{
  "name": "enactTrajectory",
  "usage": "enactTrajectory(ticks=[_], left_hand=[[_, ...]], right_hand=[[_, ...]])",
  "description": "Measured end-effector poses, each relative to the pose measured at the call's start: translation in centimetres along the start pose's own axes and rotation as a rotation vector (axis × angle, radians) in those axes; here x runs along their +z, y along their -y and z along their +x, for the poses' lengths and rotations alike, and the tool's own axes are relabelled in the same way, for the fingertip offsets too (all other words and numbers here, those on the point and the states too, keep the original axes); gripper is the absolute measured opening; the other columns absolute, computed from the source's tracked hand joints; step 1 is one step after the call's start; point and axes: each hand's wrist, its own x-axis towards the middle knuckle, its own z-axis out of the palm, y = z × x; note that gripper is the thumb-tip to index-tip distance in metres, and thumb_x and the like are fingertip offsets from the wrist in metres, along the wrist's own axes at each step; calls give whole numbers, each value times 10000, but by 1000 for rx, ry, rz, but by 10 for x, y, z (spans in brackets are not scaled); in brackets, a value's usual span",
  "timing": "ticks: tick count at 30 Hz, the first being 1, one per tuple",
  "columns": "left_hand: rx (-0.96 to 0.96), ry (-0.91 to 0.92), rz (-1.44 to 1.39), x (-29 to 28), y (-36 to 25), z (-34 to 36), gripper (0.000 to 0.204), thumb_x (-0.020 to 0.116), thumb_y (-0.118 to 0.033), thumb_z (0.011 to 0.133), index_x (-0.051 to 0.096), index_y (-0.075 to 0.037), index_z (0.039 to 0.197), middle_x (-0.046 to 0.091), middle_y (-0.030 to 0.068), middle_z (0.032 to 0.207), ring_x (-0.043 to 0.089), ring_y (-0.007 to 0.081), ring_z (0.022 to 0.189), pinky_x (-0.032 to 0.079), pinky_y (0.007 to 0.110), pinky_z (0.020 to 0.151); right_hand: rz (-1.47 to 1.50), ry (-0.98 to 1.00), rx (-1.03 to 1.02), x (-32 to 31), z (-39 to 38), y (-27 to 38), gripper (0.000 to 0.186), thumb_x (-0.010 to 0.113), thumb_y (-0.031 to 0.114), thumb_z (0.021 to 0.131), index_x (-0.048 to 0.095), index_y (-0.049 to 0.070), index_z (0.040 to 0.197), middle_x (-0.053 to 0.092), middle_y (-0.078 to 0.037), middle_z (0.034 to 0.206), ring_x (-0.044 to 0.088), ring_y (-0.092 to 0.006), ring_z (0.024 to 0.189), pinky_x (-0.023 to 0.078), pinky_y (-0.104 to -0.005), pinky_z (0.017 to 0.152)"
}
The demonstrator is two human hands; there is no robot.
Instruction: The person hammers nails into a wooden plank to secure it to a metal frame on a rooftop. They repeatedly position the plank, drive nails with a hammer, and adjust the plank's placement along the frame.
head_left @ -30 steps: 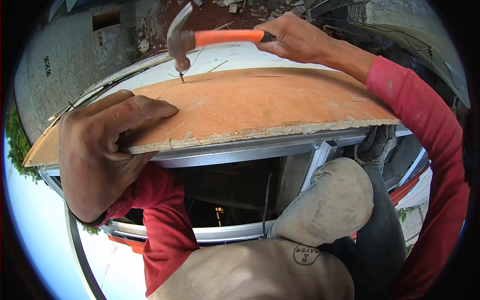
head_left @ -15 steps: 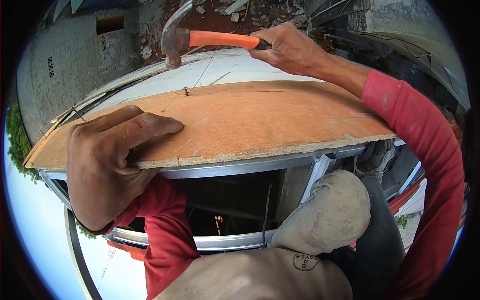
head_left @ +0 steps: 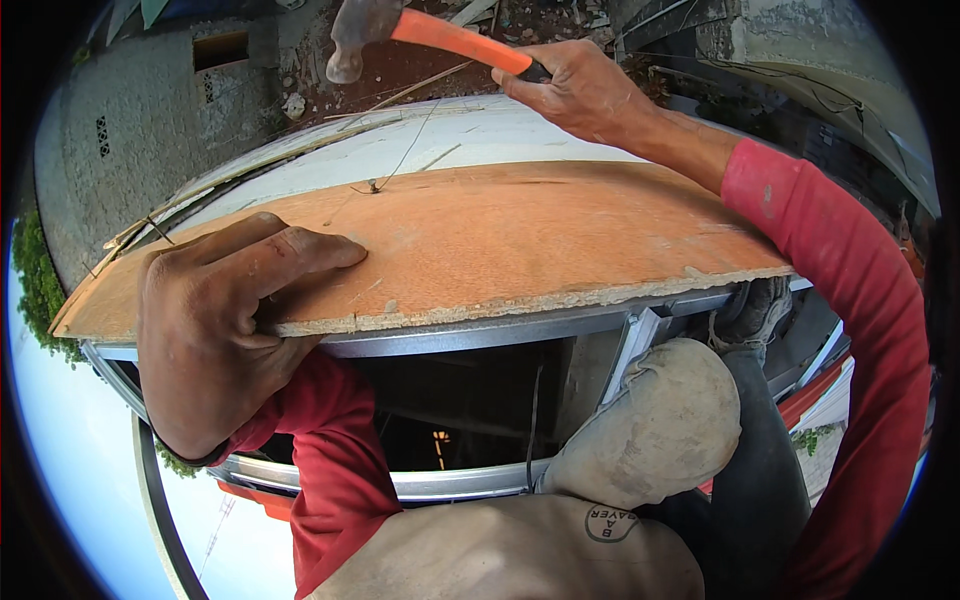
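Observation:
My right hand is closed round the black grip end of a claw hammer with an orange handle. The hammer's worn metal head hangs in the air beyond the board, partly cut off by the top of the view. Below it, a small nail sticks up a little from the far part of a reddish-brown plywood board. My left hand grips the board's near edge at the left, fingers across the upper face and thumb underneath. The board's rough near edge rests along a metal channel.
Below the frame is a dark opening, with another metal rail on its near side. My bent knee is by an upright metal stud. Past the white panel, rubble lies far below, beside a grey wall.
The hammer has risen away from the board, its head moving up and farther out. The nail stands lower than before. My left hand stays at the same place on the board.

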Motion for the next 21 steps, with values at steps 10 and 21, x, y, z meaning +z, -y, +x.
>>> enactTrajectory(ticks=[10,21], left_hand=[[-1,-7,6,0,0,-1,358,889,-35,642,797,-62,986,781,112,889,779,259,768,611,341,669],[-16,8,0,-2,-1,1,364,888,-31,643,800,-69,994,783,101,900,778,267,772,611,342,675]], right_hand=[[-83,214,51,-5,2,7,309,679,348,990,742,70,1108,688,-203,827,674,-407,723,563,-499,736],[-21,191,-50,7,-2,1,285,677,326,996,748,96,1150,656,-191,706,657,-356,679,547,-487,701]])
